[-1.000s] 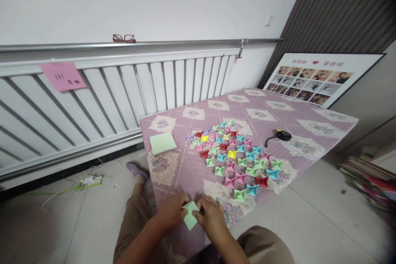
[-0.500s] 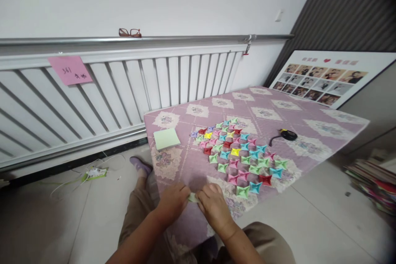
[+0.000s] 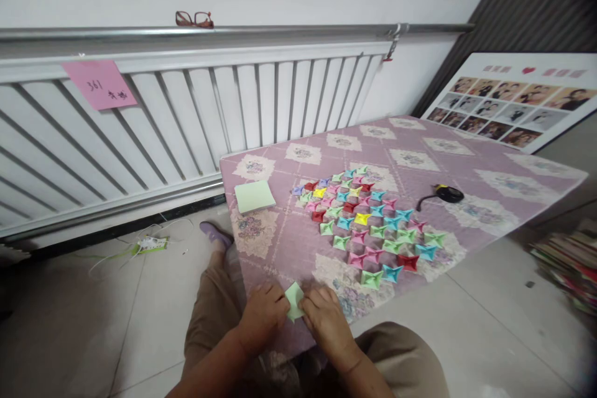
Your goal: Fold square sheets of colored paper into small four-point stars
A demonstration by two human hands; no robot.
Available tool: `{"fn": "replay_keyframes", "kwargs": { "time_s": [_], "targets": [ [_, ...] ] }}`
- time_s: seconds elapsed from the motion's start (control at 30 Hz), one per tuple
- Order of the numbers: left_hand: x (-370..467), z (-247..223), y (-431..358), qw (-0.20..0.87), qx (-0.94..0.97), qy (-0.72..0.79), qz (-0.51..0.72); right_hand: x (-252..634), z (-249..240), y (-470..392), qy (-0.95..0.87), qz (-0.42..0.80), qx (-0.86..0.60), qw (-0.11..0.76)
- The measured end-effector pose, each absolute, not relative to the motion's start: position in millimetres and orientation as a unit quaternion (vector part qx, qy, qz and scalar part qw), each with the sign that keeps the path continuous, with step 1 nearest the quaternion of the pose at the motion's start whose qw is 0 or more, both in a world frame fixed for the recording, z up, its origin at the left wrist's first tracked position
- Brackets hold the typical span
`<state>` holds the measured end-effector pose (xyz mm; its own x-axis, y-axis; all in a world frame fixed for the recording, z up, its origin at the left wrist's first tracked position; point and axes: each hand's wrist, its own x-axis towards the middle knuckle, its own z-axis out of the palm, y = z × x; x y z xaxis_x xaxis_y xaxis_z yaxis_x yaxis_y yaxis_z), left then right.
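Observation:
A small folded piece of light green paper [image 3: 295, 300] is pinched between both hands at the near edge of the table. My left hand [image 3: 265, 314] closes on its left side, my right hand [image 3: 326, 321] on its right side. Beyond my hands lie several folded paper shapes [image 3: 361, 219] in rows, coloured green, pink, blue, red, yellow and purple. Left of them sits a stack of square light green paper [image 3: 254, 197]. My fingers hide the side edges of the held piece.
A purple patterned cloth [image 3: 298, 242] covers the table. On its right side lies a coiled black cable [image 3: 449, 194]. A white radiator [image 3: 261, 99] stands behind, with glasses [image 3: 194, 20] on the pipe above. A photo board [image 3: 513, 102] leans at the back right. A power strip [image 3: 153, 244] lies on the floor.
The green paper has turned from a narrow, mostly hidden strip to a diamond-shaped face between my fingers. Both hands still hold it. The camera view has shifted slightly.

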<state>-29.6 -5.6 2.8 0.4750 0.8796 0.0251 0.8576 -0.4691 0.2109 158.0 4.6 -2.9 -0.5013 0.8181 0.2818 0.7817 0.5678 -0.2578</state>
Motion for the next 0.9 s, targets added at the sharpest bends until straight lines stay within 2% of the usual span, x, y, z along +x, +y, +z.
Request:
{"fn": "replay_keyframes", "kwargs": {
  "time_s": [0.17,0.47,0.9],
  "targets": [
    [-31,6,-8,0.144,0.811,0.559,0.097,167,-6,2,-0.832,0.121,-0.501,0.206],
    [-30,14,3,0.232,0.736,0.628,0.094,169,-2,-1,-0.797,0.142,-0.546,0.218],
    [-25,35,20,0.213,0.75,0.626,-0.019,160,-6,-1,-0.75,0.093,-0.61,0.238]
  ]
}}
